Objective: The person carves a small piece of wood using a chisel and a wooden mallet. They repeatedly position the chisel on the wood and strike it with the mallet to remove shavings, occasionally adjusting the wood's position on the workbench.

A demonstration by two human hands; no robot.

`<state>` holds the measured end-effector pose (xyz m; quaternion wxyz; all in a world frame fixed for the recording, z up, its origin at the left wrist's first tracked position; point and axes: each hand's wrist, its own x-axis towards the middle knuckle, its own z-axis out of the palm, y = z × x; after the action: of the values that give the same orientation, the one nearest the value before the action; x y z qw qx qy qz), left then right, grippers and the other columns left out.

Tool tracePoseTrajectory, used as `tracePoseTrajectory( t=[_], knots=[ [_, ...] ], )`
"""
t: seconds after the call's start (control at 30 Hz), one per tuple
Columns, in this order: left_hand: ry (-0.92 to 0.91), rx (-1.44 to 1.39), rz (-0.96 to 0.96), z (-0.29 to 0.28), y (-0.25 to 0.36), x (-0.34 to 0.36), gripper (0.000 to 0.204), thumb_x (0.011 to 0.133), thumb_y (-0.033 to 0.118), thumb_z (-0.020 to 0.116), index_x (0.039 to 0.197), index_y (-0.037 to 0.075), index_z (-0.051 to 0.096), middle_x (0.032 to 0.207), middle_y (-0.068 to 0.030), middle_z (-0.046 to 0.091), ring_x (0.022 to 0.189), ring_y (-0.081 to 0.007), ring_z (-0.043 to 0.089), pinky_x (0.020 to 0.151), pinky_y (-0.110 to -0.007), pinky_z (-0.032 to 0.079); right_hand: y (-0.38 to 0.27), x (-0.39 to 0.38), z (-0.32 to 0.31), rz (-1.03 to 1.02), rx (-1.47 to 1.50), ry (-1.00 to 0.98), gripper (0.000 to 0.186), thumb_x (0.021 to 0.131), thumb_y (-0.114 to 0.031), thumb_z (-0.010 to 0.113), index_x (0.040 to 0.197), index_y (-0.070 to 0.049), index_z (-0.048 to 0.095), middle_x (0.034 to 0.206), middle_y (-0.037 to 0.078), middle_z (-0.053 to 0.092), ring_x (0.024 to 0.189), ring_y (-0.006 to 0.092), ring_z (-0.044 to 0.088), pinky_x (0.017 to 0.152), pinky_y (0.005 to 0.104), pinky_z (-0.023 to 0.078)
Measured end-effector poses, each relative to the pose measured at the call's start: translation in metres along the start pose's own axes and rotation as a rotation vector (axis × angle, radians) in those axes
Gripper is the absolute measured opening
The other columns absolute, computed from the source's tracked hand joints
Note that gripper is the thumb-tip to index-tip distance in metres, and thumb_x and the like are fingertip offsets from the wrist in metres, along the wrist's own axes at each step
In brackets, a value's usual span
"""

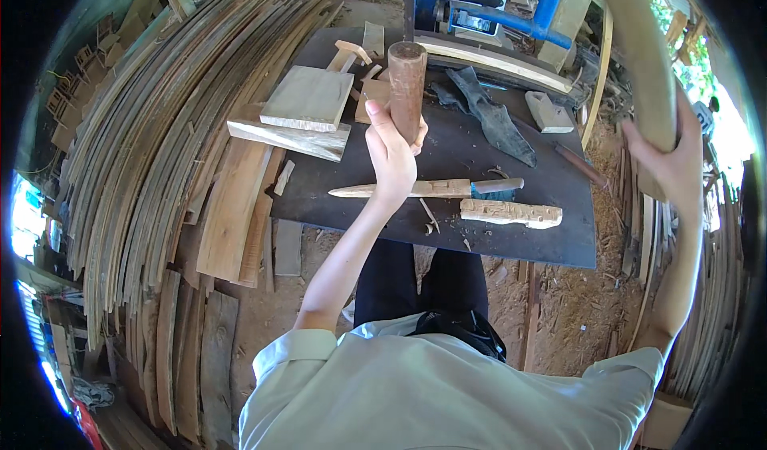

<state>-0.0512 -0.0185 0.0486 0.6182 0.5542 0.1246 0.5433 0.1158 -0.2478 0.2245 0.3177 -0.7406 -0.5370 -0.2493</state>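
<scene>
Mallet: a round brown mallet (407,87) stood upright above the board's 12 o'clock edge, gripped low on its shaft.
Left hand: the left hand (391,150) was clenched around the mallet.
Right hand: the right hand (671,158), out at 3 o'clock, grasped a long pale plank (643,59) raised near the head.
Board: a dark board (543,234) carried a knife (431,188) and a carved stick (511,213) at 6 o'clock, a grey cloth (491,114) at 1 o'clock, and wood blocks (307,99) at 10 o'clock.
Risk: with 2 loads aloft, the plank could swing or slip from a 1-handed hold; the mallet, held low, could tip onto the knife.
</scene>
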Motion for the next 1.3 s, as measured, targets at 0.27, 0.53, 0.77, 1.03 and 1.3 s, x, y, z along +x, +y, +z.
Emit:
tracePoseTrajectory(
  t=[0.27,0.53,0.77,1.03,1.3],
  knots=[
    [0.021,0.02,0.026,0.004,0.0,-0.002,0.069,0.098,0.058,0.015,0.07,0.003,0.047,0.051,-0.0019,0.04,0.041,-0.0076,0.031,0.04,-0.023,0.023,0.009,0.009,-0.005,-0.107,-0.208,-0.308,0.067,0.063,-0.015,0.07,0.127,-0.005,0.052,0.107,0.018,0.063,0.094,0.0279,0.063,0.087,0.0367,0.047],
    [-0.003,0.039,0.042,0.008,0.002,-0.005,0.068,0.098,0.056,0.014,0.072,0.003,0.047,0.051,-0.0016,0.041,0.041,-0.0075,0.033,0.04,-0.023,0.025,-0.002,0.006,0.013,0.027,-0.273,-0.068,0.07,0.065,-0.02,0.073,0.129,-0.004,0.05,0.107,0.018,0.063,0.1,0.027,0.062,0.088,0.0386,0.047],
    [-0.033,0.042,0.052,0.009,-0.002,-0.004,0.067,0.099,0.055,0.013,0.073,0.003,0.047,0.053,-0.002,0.043,0.043,-0.0076,0.035,0.04,-0.023,0.025,0.017,0.016,-0.001,-0.041,-0.284,-0.066,0.067,0.066,-0.016,0.071,0.128,-0.004,0.051,0.106,0.019,0.065,0.098,0.0275,0.064,0.088,0.0371,0.048],
    [-0.016,0.069,0.046,0.006,-0.002,-0.005,0.067,0.098,0.056,0.013,0.078,0.002,0.048,0.053,-0.0028,0.042,0.042,-0.0079,0.033,0.04,-0.023,0.025,0.02,0.014,0.016,-0.206,-0.274,-0.312,0.067,0.067,-0.016,0.07,0.131,-0.006,0.05,0.105,0.018,0.065,0.095,0.0218,0.064,0.084,0.033,0.049],
    [-0.05,0.067,0.028,0.015,-0.005,-0.004,0.07,0.098,0.058,0.012,0.076,0.002,0.049,0.051,-0.0021,0.04,0.042,-0.0081,0.033,0.041,-0.023,0.025,0.035,0.015,-0.001,0.047,-0.331,-0.032,0.063,0.074,-0.031,0.074,0.127,-0.005,0.053,0.104,0.013,0.067,0.091,0.0204,0.065,0.081,0.0326,0.049]
  ],
)
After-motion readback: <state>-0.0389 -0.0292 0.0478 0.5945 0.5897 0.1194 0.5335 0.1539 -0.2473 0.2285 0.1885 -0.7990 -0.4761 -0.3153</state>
